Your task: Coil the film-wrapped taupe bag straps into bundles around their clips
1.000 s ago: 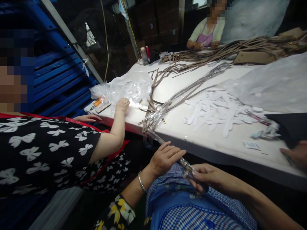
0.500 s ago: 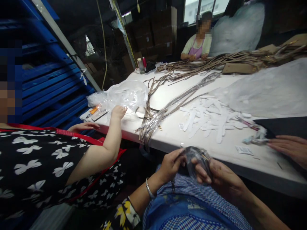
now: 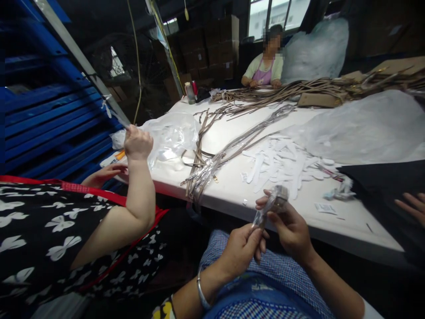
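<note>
Above my lap, at the table's near edge, a strap bundle wrapped in clear plastic is held between both hands. The fingers of my left hand pinch its lower end. My right hand is closed around the upper part, where something metallic or shiny shows. Just beyond lie flat white strips in a loose pile on the white table. Brown straps in plastic hang over the table edge to the left of my hands.
A person in a bow-patterned top works close on the left, one arm raised. Another person's hand is at the right, over black material. Across the table sits a person in a pink apron. Large plastic sheeting lies at the right.
The wrapped bundle has turned from a rounded coil to a more upright, narrow shape. My right hand has moved up. The left neighbour's hand rose, and the hand at the right drew away.
</note>
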Demonstrator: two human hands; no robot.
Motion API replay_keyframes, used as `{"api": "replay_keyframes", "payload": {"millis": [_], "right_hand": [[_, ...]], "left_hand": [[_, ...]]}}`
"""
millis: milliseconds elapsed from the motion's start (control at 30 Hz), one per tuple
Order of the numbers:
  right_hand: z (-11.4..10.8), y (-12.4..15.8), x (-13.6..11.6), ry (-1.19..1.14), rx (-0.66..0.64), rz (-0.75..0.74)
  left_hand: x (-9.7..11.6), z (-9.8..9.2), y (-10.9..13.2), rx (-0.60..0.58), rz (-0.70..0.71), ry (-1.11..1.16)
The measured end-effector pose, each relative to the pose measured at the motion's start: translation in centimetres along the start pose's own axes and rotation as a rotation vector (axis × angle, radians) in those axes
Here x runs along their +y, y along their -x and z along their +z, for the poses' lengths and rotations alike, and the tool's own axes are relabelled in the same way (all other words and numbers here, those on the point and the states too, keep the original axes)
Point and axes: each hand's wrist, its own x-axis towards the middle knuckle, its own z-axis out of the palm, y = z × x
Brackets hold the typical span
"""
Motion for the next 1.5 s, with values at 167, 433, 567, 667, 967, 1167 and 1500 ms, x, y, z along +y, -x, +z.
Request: {"api": "replay_keyframes", "payload": {"millis": [167,433,567,667,967,1167,1500], "right_hand": [[-0.7,0.8,0.9,0.305,-0.264,-0.158],[-2.2,1.4,1.4,0.373,-0.51,-0.264],[-1.7,2.0,2.7,0.293,-0.404,-0.212],[-0.6,2.2,2.8,-0.015,-0.225,0.091],[1.6,1.5,1.0,-0.808,0.022,0.45],[2.3,1.3,1.4,-0.82,-0.034,0.407],[2.1,0.8,1.9,-0.822,-0.173,0.347]], "left_hand": [[1.4,-0.4,0.2,-0.102,-0.11,0.093],[2.0,-1.6,0.0,-0.081,-0.395,0.352],[2.4,-1.5,-0.2,-0.116,-0.454,0.402],[2.9,-1.4,-0.4,-0.111,-0.35,0.377],[2.0,-0.6,-0.8,0.282,0.313,-0.464],[1.7,-1.3,-1.9,0.279,0.242,-0.513],[1.1,-2.5,-2.0,0.198,0.248,-0.594]]}}
